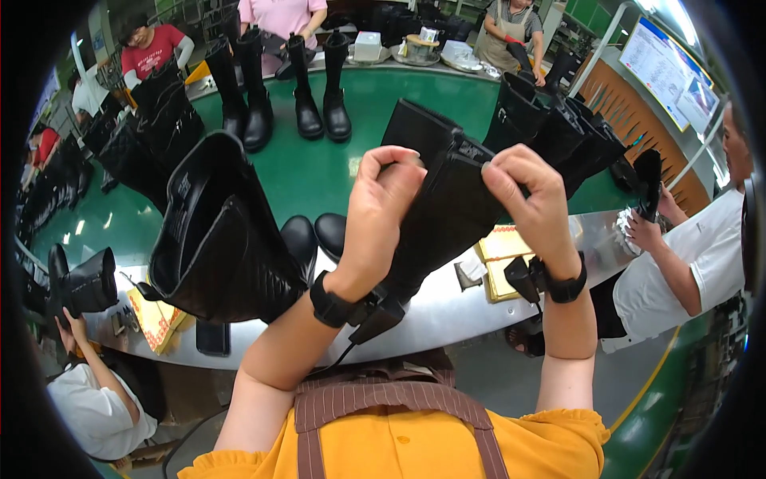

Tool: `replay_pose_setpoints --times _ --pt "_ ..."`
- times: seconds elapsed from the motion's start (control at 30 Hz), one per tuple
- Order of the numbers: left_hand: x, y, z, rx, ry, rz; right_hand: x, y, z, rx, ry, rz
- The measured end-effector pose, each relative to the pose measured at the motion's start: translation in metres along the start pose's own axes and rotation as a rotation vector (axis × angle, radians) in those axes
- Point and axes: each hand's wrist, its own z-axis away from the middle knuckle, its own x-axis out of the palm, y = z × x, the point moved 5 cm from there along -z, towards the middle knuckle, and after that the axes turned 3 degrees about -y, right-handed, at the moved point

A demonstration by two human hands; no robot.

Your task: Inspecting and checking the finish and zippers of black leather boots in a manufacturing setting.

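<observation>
A tall black boot (447,203) is held up in front of me, its shaft opening at the top. My left hand (381,199) is closed, thumb and fingers pinching the left side of the shaft near the rim. Opposite it, my right hand (531,188) grips the right upper edge between thumb and curled fingers. A small pale mark shows inside the rim. Just left of my left hand stands another black boot (227,255) with a wide open shaft. Two rounded black toes (298,241) show between the boots; the held boot's lower part is hidden by my left forearm.
Several black boots (257,104) stand on the green table (319,172), with more at its right (550,120). On the metal ledge (447,319) lie yellow printed papers (503,259) and a dark phone (213,338). Co-workers handle footwear at both sides (678,255) (96,391).
</observation>
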Motion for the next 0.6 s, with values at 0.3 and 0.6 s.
replay_pose_setpoints --times 0.3,0.6 --pt "0.008 0.023 0.011 0.2 -0.063 -0.266 -0.002 -0.038 0.015 -0.146 -0.057 0.009" --pt "-0.001 0.03 -0.005 0.225 0.009 -0.662 -0.008 -0.019 -0.008 0.125 -0.218 0.025"
